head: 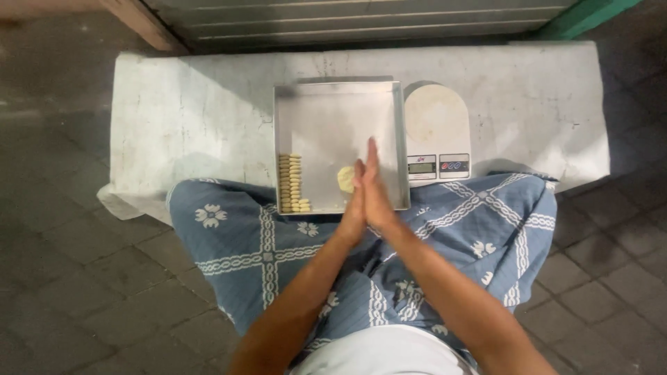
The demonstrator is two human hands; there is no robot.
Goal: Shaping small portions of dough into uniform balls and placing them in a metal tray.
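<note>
We sit with our knees under a patterned blue cloth [264,243] and lean over a low white-covered bench [180,118]. Our left hand [356,201] and right hand [375,189] are pressed flat together, palm against palm, fingers straight and pointing away from us, held just above the near right part of a square metal tray [333,104]. Whether a bit of dough sits between the palms we cannot tell; nothing shows at their edges, and neither hand is closed around anything we can see. Just beside our left hand, on the tray floor, lies a pale yellow lump of dough [344,178], seemingly the stock that pieces come from. Along the tray's left wall stand two neat columns of small pale shaped pieces [293,184], running from about mid-tray down to the near edge, with a couple more starting a further column at the bottom. We judge the work to be at an early stage: only that narrow strip is filled, and most of the tray floor is bare metal, and the lump is not yet used up. To the right of the tray, touching or nearly touching it, stands a white kitchen scale [436,132] with a round platform that bears nothing. Grey paving [62,278] surrounds us.
</note>
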